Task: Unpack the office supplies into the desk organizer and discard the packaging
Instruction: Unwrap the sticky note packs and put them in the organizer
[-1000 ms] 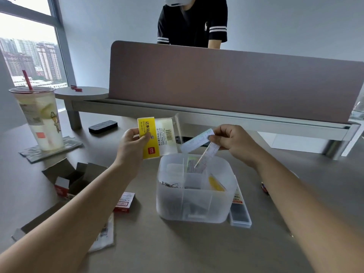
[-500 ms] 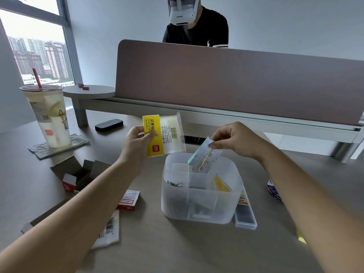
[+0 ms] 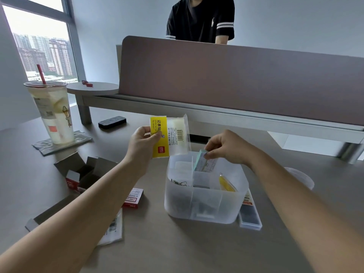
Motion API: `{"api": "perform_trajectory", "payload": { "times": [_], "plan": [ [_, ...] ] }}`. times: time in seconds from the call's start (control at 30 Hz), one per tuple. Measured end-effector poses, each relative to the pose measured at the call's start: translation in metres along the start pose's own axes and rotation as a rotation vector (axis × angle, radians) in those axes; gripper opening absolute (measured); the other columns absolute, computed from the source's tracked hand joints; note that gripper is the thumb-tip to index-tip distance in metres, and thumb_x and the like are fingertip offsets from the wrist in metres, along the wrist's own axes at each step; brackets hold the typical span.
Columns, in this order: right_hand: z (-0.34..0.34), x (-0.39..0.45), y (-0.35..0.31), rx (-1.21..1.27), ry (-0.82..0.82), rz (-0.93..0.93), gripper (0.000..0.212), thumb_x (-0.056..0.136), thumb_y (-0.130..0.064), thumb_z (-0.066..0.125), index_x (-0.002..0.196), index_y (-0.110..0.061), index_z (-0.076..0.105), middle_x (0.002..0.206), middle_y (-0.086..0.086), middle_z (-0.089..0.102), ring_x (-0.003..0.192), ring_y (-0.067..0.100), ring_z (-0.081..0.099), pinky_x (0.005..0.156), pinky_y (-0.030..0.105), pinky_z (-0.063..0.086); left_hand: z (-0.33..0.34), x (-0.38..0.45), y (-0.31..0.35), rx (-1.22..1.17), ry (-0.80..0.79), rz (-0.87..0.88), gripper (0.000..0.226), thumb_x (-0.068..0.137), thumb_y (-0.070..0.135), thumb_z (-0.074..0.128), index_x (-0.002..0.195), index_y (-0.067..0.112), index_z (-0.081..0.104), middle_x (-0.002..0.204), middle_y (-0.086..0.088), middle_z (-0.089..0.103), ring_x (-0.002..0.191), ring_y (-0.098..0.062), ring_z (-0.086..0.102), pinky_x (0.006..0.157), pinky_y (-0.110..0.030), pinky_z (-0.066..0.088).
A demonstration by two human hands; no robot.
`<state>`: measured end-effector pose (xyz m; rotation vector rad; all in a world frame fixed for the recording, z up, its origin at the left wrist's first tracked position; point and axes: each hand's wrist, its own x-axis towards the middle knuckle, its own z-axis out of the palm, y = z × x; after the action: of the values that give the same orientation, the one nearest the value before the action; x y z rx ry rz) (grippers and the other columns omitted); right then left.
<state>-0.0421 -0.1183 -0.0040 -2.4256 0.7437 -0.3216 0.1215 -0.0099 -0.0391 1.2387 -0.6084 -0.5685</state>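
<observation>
Both forearms are bare from the bottom edge of the view to the wrists, with no sleeve showing. The left hand [image 3: 143, 143] and right hand [image 3: 224, 147] wear nothing: fingers and wrists carry no ring, watch or band.

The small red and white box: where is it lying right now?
In the head view, the small red and white box lies flat on the desk left of the translucent organizer, beside the left forearm.

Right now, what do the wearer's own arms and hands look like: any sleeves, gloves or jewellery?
Both forearms are bare to the frame edge, with no sleeve in view. The left hand and right hand wear no gloves, and no ring, watch or bracelet shows.
</observation>
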Motion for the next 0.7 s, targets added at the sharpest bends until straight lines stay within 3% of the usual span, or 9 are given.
{"api": "perform_trajectory", "payload": {
  "times": [0.17,0.33,0.53,0.6,0.7],
  "plan": [
    [0.011,0.005,0.003,-0.007,0.014,-0.013,0.019,0.074,-0.014,0.070,0.068,-0.025,0.056,0.071,-0.007,0.056,0.068,0.007,0.052,0.066,0.023,0.043,-0.002,0.003,-0.005,-0.004,-0.004,-0.018,0.005,0.090,0.010,0.047,0.094,0.011,0.050,0.095,-0.006,0.058,0.082,-0.019,0.058,0.077,-0.037,0.050],
    [0.016,0.006,0.006,-0.167,0.091,-0.028,0.025,0.072,-0.020,0.071,0.084,-0.018,0.050,0.073,-0.007,0.045,0.066,0.008,0.042,0.066,0.027,0.039,-0.004,0.003,-0.004,-0.044,-0.025,-0.033,0.011,0.090,0.010,0.047,0.082,0.017,0.049,0.086,-0.002,0.058,0.078,-0.016,0.058,0.074,-0.035,0.050],
    [0.012,-0.020,-0.001,-0.051,0.241,-0.060,0.034,0.080,-0.029,0.063,0.109,-0.014,0.054,0.106,-0.003,0.052,0.098,0.009,0.046,0.084,0.025,0.037,-0.016,-0.016,0.010,-0.083,0.005,-0.034,0.010,0.089,0.010,0.048,0.083,0.018,0.047,0.086,0.000,0.059,0.076,-0.013,0.059,0.052,-0.022,0.055],
    [0.012,-0.038,-0.005,-0.027,0.314,-0.071,0.037,0.082,-0.027,0.061,0.115,-0.013,0.052,0.117,0.001,0.054,0.102,0.009,0.045,0.088,0.023,0.035,-0.024,-0.033,0.018,-0.099,0.003,-0.046,0.008,0.088,0.008,0.049,0.092,0.015,0.046,0.087,-0.001,0.059,0.077,-0.015,0.060,0.052,-0.023,0.055],
    [0.018,-0.072,-0.009,-0.022,0.402,-0.092,0.038,0.084,-0.024,0.059,0.119,-0.012,0.051,0.125,0.005,0.053,0.112,0.013,0.047,0.091,0.021,0.031,-0.036,-0.066,0.023,-0.057,-0.009,-0.070,0.030,0.086,0.004,0.051,0.114,0.010,0.040,0.088,-0.005,0.059,0.078,-0.017,0.060,0.053,-0.025,0.056]
  ]
}}
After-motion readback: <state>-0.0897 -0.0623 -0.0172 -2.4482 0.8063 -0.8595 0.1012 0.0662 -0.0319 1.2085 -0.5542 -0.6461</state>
